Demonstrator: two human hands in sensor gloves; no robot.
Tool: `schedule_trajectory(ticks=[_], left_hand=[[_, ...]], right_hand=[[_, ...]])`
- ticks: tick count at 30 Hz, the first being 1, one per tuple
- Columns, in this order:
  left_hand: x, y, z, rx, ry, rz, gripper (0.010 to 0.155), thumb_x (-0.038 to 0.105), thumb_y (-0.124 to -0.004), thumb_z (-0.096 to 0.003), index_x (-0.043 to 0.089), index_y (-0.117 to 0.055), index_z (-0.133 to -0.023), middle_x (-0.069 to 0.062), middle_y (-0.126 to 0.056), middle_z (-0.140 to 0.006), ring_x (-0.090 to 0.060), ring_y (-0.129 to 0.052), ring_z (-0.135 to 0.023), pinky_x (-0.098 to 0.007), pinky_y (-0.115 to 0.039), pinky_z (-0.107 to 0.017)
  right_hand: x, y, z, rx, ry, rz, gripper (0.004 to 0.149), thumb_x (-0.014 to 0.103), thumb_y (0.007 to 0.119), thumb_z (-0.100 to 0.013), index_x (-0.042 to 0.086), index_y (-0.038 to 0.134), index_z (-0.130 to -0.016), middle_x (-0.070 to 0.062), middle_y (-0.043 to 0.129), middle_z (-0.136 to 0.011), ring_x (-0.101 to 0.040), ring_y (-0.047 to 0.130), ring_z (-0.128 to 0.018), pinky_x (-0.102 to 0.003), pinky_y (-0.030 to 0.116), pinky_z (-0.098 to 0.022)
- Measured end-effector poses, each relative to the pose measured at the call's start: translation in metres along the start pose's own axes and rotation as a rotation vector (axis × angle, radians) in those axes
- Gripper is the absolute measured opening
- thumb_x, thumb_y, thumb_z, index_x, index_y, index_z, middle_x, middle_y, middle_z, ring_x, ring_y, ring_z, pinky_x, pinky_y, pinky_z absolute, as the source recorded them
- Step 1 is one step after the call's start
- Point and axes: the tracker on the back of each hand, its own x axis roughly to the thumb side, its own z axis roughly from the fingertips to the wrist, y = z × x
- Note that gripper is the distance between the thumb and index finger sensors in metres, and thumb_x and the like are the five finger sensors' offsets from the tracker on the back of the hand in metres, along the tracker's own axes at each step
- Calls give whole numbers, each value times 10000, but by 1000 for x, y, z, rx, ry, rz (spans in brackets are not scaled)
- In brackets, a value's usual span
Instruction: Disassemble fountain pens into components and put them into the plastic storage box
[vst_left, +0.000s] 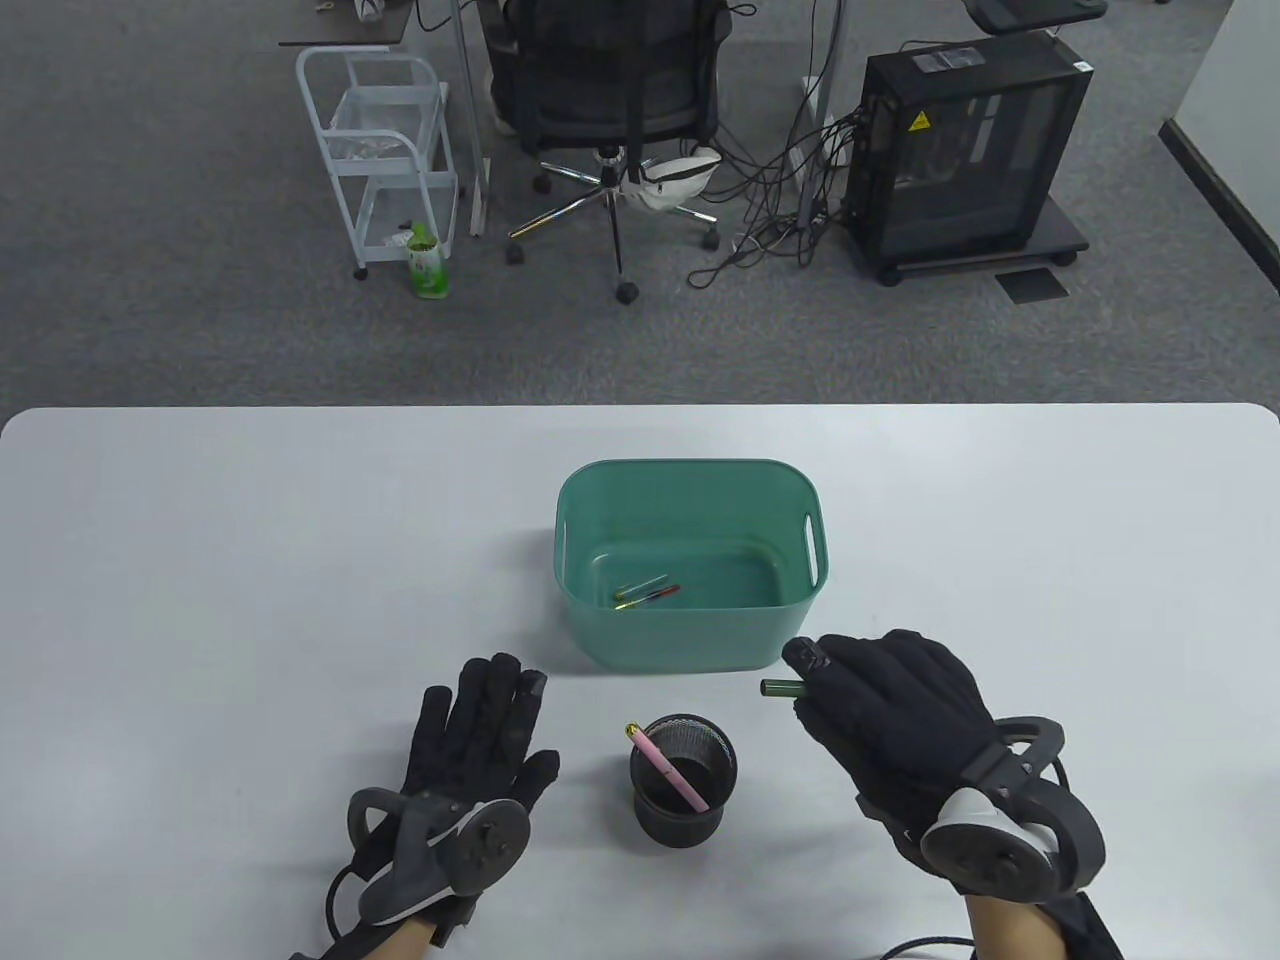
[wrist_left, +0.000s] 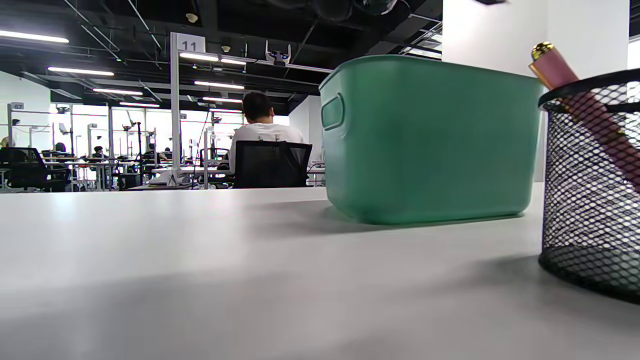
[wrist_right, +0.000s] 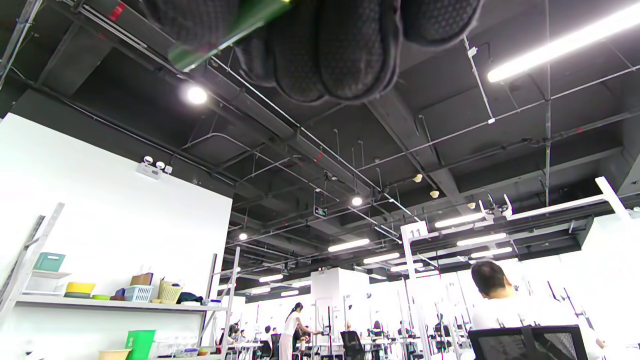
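Observation:
A green plastic storage box (vst_left: 690, 655) (wrist_left: 430, 145) stands mid-table; a few thin pen parts (vst_left: 645, 595) lie on its floor. In front of it a black mesh pen cup (vst_left: 683, 800) (wrist_left: 592, 200) holds a pink fountain pen (vst_left: 668, 768) (wrist_left: 555, 67). My right hand (vst_left: 880, 705) hovers just right of the box's near corner, fingers curled round a dark green pen part (vst_left: 780, 687) (wrist_right: 220, 37) that sticks out to the left. My left hand (vst_left: 480, 730) lies flat on the table left of the cup, fingers straight, holding nothing.
The white table (vst_left: 250, 560) spreads wide on both sides of the box. Beyond its far edge are an office chair (vst_left: 610, 90), a white trolley (vst_left: 380, 150) and a computer tower (vst_left: 965, 150). A person sits at a desk in the background (wrist_left: 262, 130).

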Motion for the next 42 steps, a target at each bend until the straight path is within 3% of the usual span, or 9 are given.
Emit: schedule_trajectory(ticks=[8,21,37,42], left_hand=[[-2,-2,2,4,-27,30,722,522,-446,-674,142,-354,-1281,-141,-361,-1351,-384,-334,-1236,-566,-243,-893],[1,-9,2,-26,-86,36,718,521,-456,-671,154,-345,-1278,-129,-353,-1352,-370,-329,-1240,-562,-242,-895],[1,-8,2,-17,-119,71,721,523,-456,-672,150,-355,-1281,-132,-358,-1354,-374,-329,-1240,-560,-233,-896],[1,-6,3,-8,-121,71,722,524,-457,-672,151,-353,-1281,-132,-358,-1354,-375,-326,-1241,-560,-232,-896]], right_hand=[[-3,9,0,33,12,37,442,500,702,-554,331,844,-937,56,870,-887,-143,889,-740,-435,674,-698],[-17,35,-3,130,102,-49,439,494,709,-555,328,847,-937,51,871,-886,-148,891,-738,-439,674,-695],[-60,122,-81,402,294,-2,435,479,717,-551,336,848,-940,61,864,-901,-148,875,-763,-435,642,-724],[-65,145,-86,471,329,17,434,481,722,-548,343,854,-937,63,865,-905,-151,870,-777,-440,631,-733]])
